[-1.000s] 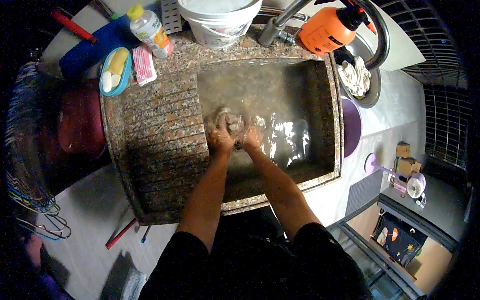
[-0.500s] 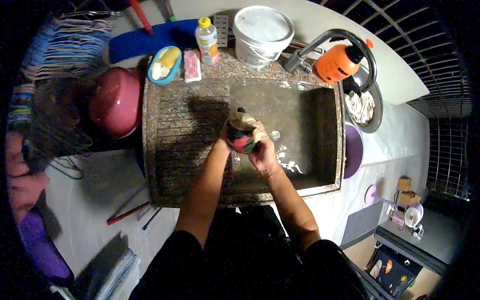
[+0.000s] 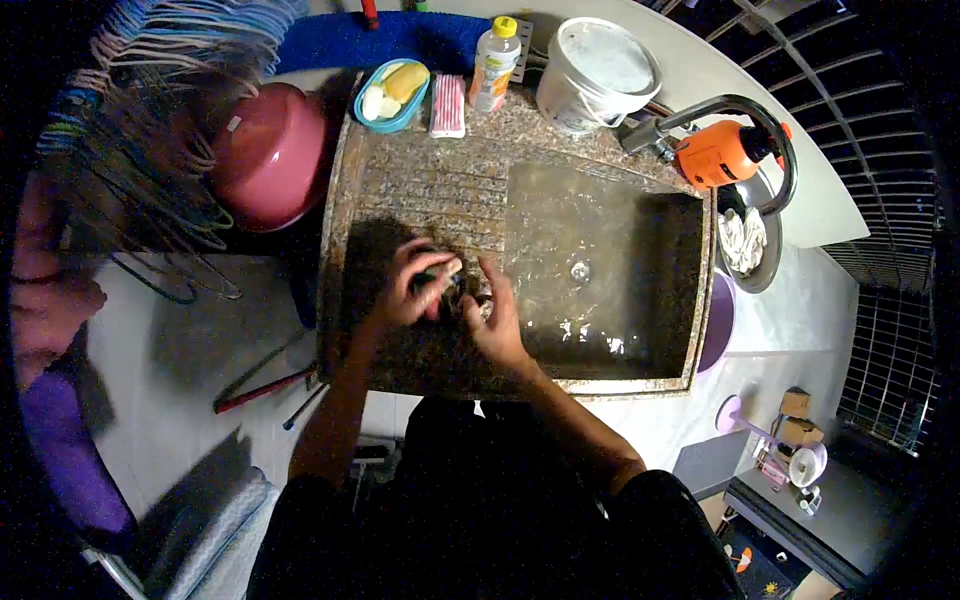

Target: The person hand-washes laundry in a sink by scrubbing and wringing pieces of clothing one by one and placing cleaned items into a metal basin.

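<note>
Over the ribbed left side of the stone sink point(image 3: 450, 165), a small bundled cloth point(image 3: 455, 285) sits between my two hands. In the earlier frame it shows beige, black, red and green patches; now it is dark, partly hidden and blurred, so its exact kind is unclear. My left hand point(image 3: 408, 287) curls its fingers around the bundle's left side. On the opposite side, my right hand point(image 3: 496, 318) holds it with thumb and fingers bent. The basin with shallow water point(image 3: 580, 220) lies to the right of both hands.
Along the back ledge stand a soap dish point(image 3: 392, 98), a pink striped packet point(image 3: 448, 108), a yellow-capped bottle point(image 3: 495, 65) and a white bucket point(image 3: 595, 80). A faucet point(image 3: 790, 150) arches beside an orange jug point(image 3: 715, 155). A pink basin point(image 3: 268, 160) and hangers point(image 3: 190, 50) are left.
My hands and the bundled cloth have moved left, from the basin's edge onto the ribbed area. The head view has shifted, and the water now looks rippled.
</note>
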Demonstrator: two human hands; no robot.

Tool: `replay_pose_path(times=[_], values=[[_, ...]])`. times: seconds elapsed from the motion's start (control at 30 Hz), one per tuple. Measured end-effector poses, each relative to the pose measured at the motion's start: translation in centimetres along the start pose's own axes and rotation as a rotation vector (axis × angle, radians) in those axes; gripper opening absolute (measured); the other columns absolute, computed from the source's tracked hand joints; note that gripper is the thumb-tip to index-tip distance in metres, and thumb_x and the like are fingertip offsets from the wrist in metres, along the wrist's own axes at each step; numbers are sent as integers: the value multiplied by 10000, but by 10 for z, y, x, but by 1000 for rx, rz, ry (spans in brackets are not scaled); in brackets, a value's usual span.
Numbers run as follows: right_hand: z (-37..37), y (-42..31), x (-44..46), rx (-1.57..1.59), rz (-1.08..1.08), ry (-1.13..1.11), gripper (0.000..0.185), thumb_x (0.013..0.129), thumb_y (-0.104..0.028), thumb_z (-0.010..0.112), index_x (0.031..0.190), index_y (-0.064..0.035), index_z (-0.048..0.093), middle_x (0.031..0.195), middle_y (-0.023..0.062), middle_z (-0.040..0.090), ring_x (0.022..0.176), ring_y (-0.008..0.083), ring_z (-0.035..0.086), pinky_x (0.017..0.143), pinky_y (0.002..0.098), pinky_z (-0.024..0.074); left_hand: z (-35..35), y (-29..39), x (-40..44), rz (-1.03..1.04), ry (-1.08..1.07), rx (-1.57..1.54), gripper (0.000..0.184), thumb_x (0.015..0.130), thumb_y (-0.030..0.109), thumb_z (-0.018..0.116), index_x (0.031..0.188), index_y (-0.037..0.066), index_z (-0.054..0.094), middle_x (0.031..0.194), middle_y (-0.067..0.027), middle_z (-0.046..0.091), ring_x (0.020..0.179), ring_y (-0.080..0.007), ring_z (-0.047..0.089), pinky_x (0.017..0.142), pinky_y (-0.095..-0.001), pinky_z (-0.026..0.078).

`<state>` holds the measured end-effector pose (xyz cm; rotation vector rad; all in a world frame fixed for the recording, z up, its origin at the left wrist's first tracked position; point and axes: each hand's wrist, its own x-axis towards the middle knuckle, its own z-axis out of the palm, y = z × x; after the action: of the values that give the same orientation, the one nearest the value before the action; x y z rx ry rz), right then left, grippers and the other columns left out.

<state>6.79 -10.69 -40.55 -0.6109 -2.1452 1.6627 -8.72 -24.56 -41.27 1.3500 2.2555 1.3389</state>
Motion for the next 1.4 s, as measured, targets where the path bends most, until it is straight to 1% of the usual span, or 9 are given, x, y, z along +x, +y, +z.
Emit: replay_pose_path(times=[0.1, 0.23, 0.33, 0.57, 0.63, 0.73, 0.9, 1.03, 1.4], values=[[14, -26, -3, -605, -131, -220, 676, 940, -217, 599, 1536, -65, 319, 1550, 206, 345, 1443, 396, 314, 1184, 560, 210, 5, 31, -23, -119, 180, 354, 419, 950, 209, 592, 1347, 76, 574, 1296, -264, 529, 1242, -396, 491, 1076, -488, 383], [61, 5, 20, -854, -172, -198, 575, 950, -291, 526, 1470, -67, 426, 1501, 178, 423, 1413, 363, 366, 1176, 547, 232, 50, -26, -43, -166, 271, 429, 351, 961, 221, 557, 1268, 55, 601, 1262, -233, 553, 1192, -391, 516, 1024, -512, 411], [68, 0, 70, -944, 224, -503, 513, 926, -280, 528, 1387, -55, 517, 1428, 167, 510, 1372, 356, 423, 1138, 545, 300, 72, -89, -20, -307, 314, 436, 217, 958, 196, 572, 1103, 48, 638, 1107, -178, 623, 1040, -388, 581, 900, -512, 466], [63, 15, 115, -645, 54, -212, 293, 931, -315, 550, 1001, -34, 592, 970, 250, 655, 973, 437, 605, 879, 497, 479, 50, -91, 18, -20, 423, 605, 169, 930, 189, 614, 960, 31, 667, 971, -159, 648, 927, -373, 618, 840, -484, 490], [46, 17, 72, -500, -253, -52, 437, 913, -324, 587, 1236, -33, 549, 1063, 226, 627, 985, 426, 593, 888, 534, 455, 27, -57, 6, 52, 337, 313, 217, 931, 220, 605, 985, 15, 651, 1056, -175, 626, 979, -374, 605, 881, -481, 477], [24, -21, 4, -605, -104, -318, 488, 924, -135, 535, 1400, -72, 449, 1318, 199, 491, 1210, 410, 476, 1066, 595, 301, -1, 42, -19, -206, 149, 124, 279, 933, 253, 576, 1062, 10, 617, 1193, -199, 569, 1048, -387, 576, 946, -483, 449], [46, 19, -9, -1022, -477, -236, 537, 794, -172, 636, 1288, -26, 488, 1272, 201, 494, 1163, 382, 468, 977, 583, 356, 39, 44, -31, -294, 368, 279, 215, 927, 241, 548, 1015, 51, 599, 1071, -181, 593, 991, -382, 573, 898, -498, 449], [52, 23, 18, -1081, -299, -271, 395, 717, -187, 650, 1067, -49, 531, 985, 156, 496, 924, 321, 490, 783, 480, 382, 31, 21, -9, -212, 333, 347, 175, 935, 234, 522, 934, 68, 576, 949, -163, 583, 927, -379, 561, 821, -508, 445], [58, 49, 49, -920, -254, -198, 315, 742, -251, 661, 993, -99, 548, 950, 87, 542, 946, 293, 542, 761, 453, 407, 31, -9, 12, -320, 238, 286, 180, 908, 204, 512, 820, 63, 581, 782, -154, 575, 730, -365, 556, 675, -506, 428]])
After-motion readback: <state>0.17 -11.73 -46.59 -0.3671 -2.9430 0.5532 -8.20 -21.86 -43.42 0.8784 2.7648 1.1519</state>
